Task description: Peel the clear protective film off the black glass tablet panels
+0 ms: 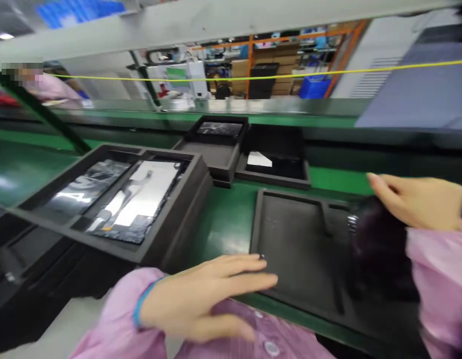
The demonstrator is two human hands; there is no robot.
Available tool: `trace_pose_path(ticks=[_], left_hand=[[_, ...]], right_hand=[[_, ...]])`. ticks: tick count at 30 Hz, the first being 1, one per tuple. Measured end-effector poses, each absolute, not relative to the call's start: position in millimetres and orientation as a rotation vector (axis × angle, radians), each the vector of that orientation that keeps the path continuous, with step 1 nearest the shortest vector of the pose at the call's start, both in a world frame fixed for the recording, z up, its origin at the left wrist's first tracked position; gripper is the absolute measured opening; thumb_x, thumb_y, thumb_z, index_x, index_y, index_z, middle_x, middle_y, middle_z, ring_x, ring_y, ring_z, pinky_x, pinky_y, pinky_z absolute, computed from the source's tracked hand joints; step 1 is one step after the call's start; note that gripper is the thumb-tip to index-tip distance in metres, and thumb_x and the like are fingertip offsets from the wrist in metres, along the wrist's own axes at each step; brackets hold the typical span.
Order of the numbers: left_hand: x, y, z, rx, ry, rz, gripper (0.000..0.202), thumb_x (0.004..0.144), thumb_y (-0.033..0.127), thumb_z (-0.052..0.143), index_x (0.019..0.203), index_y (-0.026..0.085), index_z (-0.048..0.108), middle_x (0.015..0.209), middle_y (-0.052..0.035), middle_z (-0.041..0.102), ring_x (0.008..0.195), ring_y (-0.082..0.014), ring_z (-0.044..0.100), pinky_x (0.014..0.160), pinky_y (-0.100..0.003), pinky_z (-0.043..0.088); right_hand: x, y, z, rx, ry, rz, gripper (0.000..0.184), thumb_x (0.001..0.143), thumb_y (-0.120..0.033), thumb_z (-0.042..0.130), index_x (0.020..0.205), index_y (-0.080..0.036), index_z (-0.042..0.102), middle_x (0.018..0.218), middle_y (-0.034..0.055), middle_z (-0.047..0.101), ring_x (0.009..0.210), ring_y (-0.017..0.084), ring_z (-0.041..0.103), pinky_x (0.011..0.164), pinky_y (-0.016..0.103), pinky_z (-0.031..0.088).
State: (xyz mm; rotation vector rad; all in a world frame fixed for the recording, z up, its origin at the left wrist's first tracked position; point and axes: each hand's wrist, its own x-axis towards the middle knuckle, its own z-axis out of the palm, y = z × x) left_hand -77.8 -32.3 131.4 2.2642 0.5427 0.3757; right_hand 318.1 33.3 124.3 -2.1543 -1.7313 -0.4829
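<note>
Tray (290,239), black foam, flat on green worktop (223,219), between the hands. Left hand (208,294) released, fingers stretched flat, tips touching tray's near-left edge. Right hand (417,199) laid over dark object (376,244) at tray's right compartment; object blurred, kind not determinable; gripped or merely covered, cannot tell. Left of left hand: stack (178,214) of like foam pieces, topmost holding two glossy panels (141,199). Beyond both hands: two more trays (223,159), one with white slip (258,159).
</note>
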Motion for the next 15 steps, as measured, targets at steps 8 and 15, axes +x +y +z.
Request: trace_pose_path(ticks=[8, 15], left_hand=[[62.8, -11.9, 51.6, 1.531, 0.536, 0.83, 0.079, 0.081, 0.036, 0.068, 0.147, 0.025, 0.027, 0.14, -0.0089, 0.051, 0.127, -0.0248, 0.051, 0.109, -0.039, 0.041], [41.8, -25.7, 69.6, 1.288, 0.567, 1.091, 0.048, 0.087, 0.019, 0.061, 0.134, 0.024, 0.048, 0.135, -0.0014, 0.056, 0.127, -0.017, 0.048, 0.11, -0.028, 0.034]], right_hand=[[223.9, 27.2, 167.5, -2.218, -1.709, -0.413, 0.06, 0.097, -0.054, 0.027, 0.062, -0.016, 0.058, 0.063, 0.0089, 0.058, 0.068, 0.022, 0.057, 0.056, 0.028, 0.02], [273.6, 4.6, 161.8, -2.143, -1.627, 0.021, 0.043, 0.096, -0.039, 0.04, 0.065, -0.016, 0.059, 0.064, 0.0027, 0.058, 0.061, 0.014, 0.048, 0.062, 0.025, 0.03]])
